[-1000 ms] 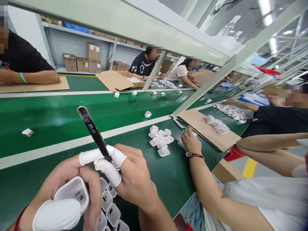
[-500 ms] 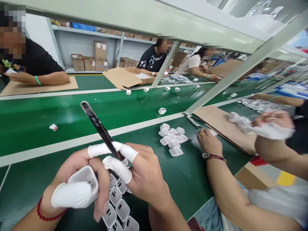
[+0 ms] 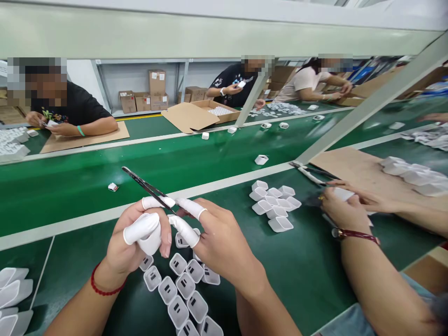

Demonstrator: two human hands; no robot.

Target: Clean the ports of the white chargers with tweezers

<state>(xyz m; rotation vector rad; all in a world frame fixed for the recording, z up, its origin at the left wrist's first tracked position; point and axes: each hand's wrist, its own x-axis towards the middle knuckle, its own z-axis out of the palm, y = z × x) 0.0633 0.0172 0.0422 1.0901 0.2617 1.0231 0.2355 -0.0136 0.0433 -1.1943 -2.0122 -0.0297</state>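
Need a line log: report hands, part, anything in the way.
Left hand grips white charger shell. Right hand pinches black tweezers. Shell rows beneath hands; co-worker's hand apart, right.

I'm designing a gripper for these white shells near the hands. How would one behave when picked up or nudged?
Probably light: the rows of shells look hollow and thin-walled, and the left hand holds one white shell in its fingertips. Likely slippery: the plastic looks smooth. They sit on flat faces, so a nudge should slide one, not roll it.

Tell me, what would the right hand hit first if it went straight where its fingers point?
Probably the left hand, which grips a small white plastic shell; the two hands look almost touching.
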